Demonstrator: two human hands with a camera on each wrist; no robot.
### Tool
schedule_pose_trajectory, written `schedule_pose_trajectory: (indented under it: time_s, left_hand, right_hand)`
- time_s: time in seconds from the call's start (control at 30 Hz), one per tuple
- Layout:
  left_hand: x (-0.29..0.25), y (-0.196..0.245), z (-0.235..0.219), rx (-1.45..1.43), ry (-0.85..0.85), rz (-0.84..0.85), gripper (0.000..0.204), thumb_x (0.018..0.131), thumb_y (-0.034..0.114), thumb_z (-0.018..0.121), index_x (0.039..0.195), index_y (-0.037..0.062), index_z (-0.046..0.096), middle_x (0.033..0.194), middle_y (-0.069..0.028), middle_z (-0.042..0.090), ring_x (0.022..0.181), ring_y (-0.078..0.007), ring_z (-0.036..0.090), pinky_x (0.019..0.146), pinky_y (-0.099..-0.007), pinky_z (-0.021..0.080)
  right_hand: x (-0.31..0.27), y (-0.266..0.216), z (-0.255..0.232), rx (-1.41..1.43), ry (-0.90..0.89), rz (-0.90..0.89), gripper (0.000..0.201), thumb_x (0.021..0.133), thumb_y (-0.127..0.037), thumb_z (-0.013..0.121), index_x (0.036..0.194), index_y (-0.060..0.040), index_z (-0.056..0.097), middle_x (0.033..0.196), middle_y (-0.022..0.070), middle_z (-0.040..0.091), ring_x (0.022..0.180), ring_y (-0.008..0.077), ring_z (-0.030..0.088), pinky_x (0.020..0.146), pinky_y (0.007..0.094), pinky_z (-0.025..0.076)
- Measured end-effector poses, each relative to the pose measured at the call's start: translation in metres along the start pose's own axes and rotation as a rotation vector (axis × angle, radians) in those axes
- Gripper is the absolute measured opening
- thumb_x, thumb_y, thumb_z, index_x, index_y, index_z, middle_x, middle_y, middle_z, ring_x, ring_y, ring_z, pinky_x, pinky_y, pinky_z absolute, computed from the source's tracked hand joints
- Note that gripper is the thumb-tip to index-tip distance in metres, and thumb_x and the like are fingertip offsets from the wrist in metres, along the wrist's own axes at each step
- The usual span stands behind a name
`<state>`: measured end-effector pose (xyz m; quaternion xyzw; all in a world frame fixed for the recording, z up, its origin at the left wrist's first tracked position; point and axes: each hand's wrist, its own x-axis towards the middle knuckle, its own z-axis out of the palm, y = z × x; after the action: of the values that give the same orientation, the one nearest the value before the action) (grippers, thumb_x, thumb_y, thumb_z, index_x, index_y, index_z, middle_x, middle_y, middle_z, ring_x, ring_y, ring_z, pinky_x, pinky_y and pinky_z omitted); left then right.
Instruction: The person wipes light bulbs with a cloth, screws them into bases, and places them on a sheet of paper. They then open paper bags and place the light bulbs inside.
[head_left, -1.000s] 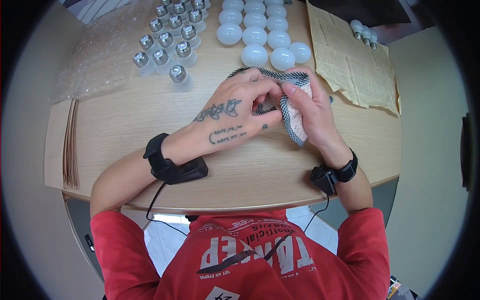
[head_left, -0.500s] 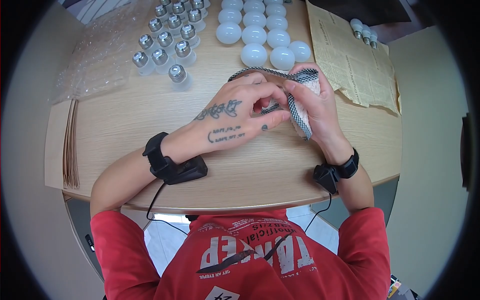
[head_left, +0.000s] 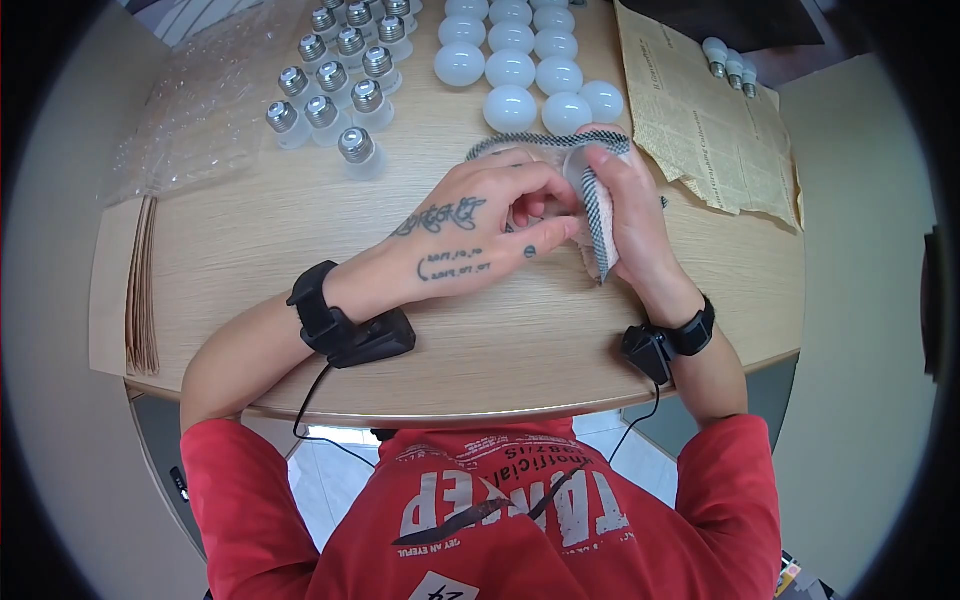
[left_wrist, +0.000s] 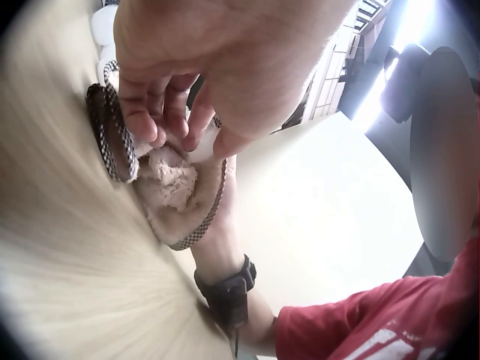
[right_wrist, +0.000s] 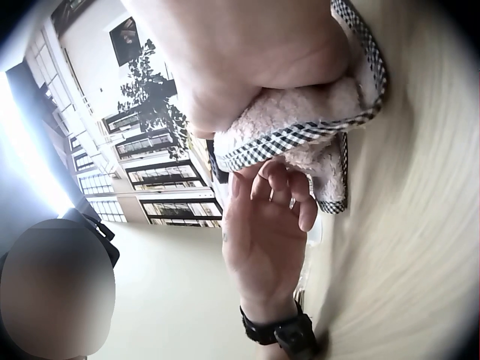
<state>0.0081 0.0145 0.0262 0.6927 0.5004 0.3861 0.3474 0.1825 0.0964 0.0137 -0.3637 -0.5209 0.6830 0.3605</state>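
Observation:
A pale pink fluffy cloth (head_left: 605, 225) with a black-and-white checked edge is bunched between both hands above the table. Within its folds a whitish light bulb (head_left: 576, 166) shows in part; the rest is hidden by fingers and cloth. My tattooed left hand (head_left: 475, 215) pinches the bulb with curled fingers and thumb. In the left wrist view, those fingertips meet around the white bulb (left_wrist: 204, 147), with the cloth (left_wrist: 171, 180) spread beneath. My right hand (head_left: 640, 215) grips the cloth around the bulb from the other side, thumb on top near the checked edge.
Rows of white round bulbs (head_left: 510, 70) lie just beyond the hands. Several bulbs stand cap-up (head_left: 357, 150) at the left, beside bubble wrap (head_left: 200, 120). Folded brown paper (head_left: 120, 290) lies at the left edge. Printed paper (head_left: 700, 140) bears small bulbs (head_left: 735, 72) at right.
The right hand has turned the cloth around the bulb, and more of the whitish bulb shows by its thumb. The left hand stays almost in place.

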Motion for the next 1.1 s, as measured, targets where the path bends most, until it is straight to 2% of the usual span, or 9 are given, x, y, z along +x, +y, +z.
schedule_pose_trajectory:
  time_s: [0.2,0.3,0.5,0.6,0.7,0.8,0.93,1.1]
  left_hand:
    - [0.0,0.002,0.0,-0.008,-0.006,-0.017,0.026,0.089,0.022,0.072,0.11,0.0075,0.067,0.088,-0.0023,0.056,0.074,-0.0107,0.053,0.064,-0.0245,0.045]
    - [0.0,0.001,0.0,-0.011,-0.009,-0.022,0.026,0.089,0.022,0.072,0.11,0.0072,0.067,0.089,-0.0021,0.056,0.075,-0.0102,0.053,0.064,-0.0241,0.045]
    - [0.0,0.0,0.0,-0.024,-0.007,0.0,0.025,0.089,0.021,0.071,0.109,0.0065,0.067,0.089,-0.0021,0.057,0.076,-0.0096,0.053,0.064,-0.0238,0.045]
    - [0.0,0.0,0.001,-0.024,-0.01,-0.003,0.025,0.09,0.022,0.07,0.109,0.0059,0.067,0.088,-0.0028,0.057,0.076,-0.01,0.053,0.064,-0.0242,0.045]
    - [0.0,0.002,0.0,-0.023,-0.027,-0.025,0.027,0.09,0.022,0.07,0.11,0.0049,0.066,0.086,-0.0035,0.056,0.074,-0.0107,0.054,0.064,-0.0249,0.045]
    - [0.0,0.002,0.001,-0.037,-0.021,-0.022,0.028,0.09,0.022,0.07,0.11,0.0037,0.065,0.087,-0.0037,0.056,0.073,-0.0114,0.054,0.064,-0.0255,0.046]
    - [0.0,-0.002,0.002,-0.022,-0.017,-0.004,0.029,0.09,0.02,0.07,0.112,0.0025,0.065,0.09,-0.0032,0.056,0.074,-0.0106,0.054,0.064,-0.0246,0.046]
    - [0.0,0.002,0.0,-0.096,-0.049,-0.097,0.03,0.092,0.019,0.069,0.116,0.0014,0.064,0.093,-0.0015,0.057,0.075,-0.0071,0.054,0.065,-0.0219,0.046]
  right_hand:
    - [-0.001,-0.003,-0.003,-0.059,-0.079,-0.056,0.019,0.098,-0.018,0.058,0.112,-0.0055,0.058,0.087,-0.0002,0.059,0.076,0.0028,0.054,0.063,0.0204,0.044]
    - [0.0,-0.002,-0.003,-0.114,-0.004,-0.145,0.017,0.099,-0.02,0.055,0.105,-0.0048,0.06,0.084,0.0006,0.06,0.073,0.0034,0.054,0.061,0.021,0.044]
    - [-0.004,-0.011,-0.002,-0.021,-0.052,-0.048,0.028,0.102,-0.026,0.049,0.096,-0.0027,0.062,0.08,0.0014,0.06,0.07,0.0059,0.055,0.061,0.0209,0.044]
    - [-0.002,-0.006,-0.008,-0.077,-0.094,0.01,0.032,0.102,-0.032,0.045,0.102,-0.0029,0.059,0.088,0.0048,0.062,0.071,0.0084,0.057,0.065,0.0242,0.047]
    - [-0.003,-0.005,-0.005,-0.035,-0.08,0.037,0.022,0.098,-0.024,0.056,0.099,-0.0028,0.06,0.08,0.0004,0.059,0.072,0.0054,0.056,0.063,0.0203,0.045]
    - [-0.003,-0.005,-0.003,-0.053,-0.1,0.013,0.02,0.097,-0.023,0.058,0.102,-0.0034,0.058,0.083,0.0003,0.06,0.073,0.0051,0.057,0.063,0.0203,0.045]
    - [-0.002,-0.002,0.0,-0.082,-0.091,-0.037,0.019,0.098,-0.022,0.056,0.104,-0.0042,0.059,0.084,0.0,0.06,0.072,0.0045,0.056,0.063,0.0203,0.045]
    - [-0.002,0.003,-0.004,-0.15,-0.054,-0.063,0.024,0.102,-0.024,0.05,0.105,-0.0028,0.061,0.083,0.0006,0.061,0.071,0.0049,0.056,0.064,0.0212,0.046]
